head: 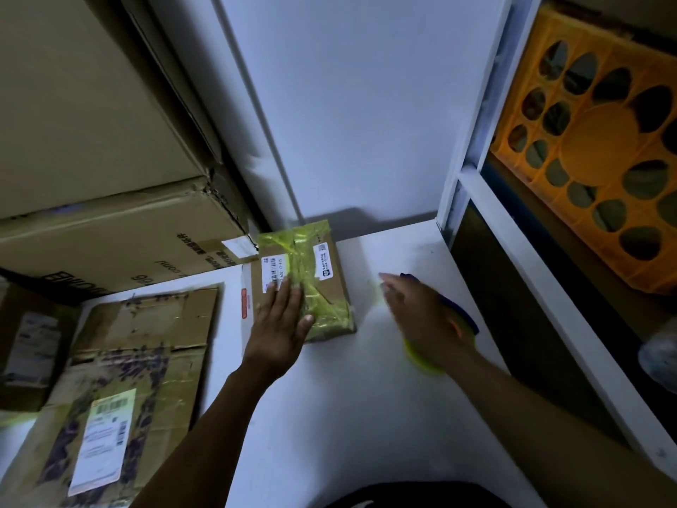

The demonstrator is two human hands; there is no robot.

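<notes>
Nearest, at the left edge of the white counter (366, 416), lies a worn cardboard box (121, 361) with a shipping label, untouched. Both forearms reach forward past it.

The left hand (282, 317) rests palm down on the near end of a small parcel (329, 284). Its fingers (289, 293) are straight and a little spread, pressing rather than gripping. The parcel lies flat toward the back of the counter, close to the wall (366, 104), bound with yellow-green tape and carrying a barcode label.

The right hand (421, 317), blurred, sits well to the right of the parcel. Its fingers stretch out flat over a yellow and blue thing (425, 362) on the counter. What that thing is, and whether the thumb hooks it, cannot be told.

Farther back, large cartons (110, 232) are stacked at the left, and an orange crate (593, 148) stands on the shelf at the right.

The step in hand looks like steadying the parcel while the other hand deals with the yellow and blue thing. The next move probably needs the left palm to keep the parcel from sliding on the smooth counter. The right hand would first need a proper grasp on its item before bringing it across.
</notes>
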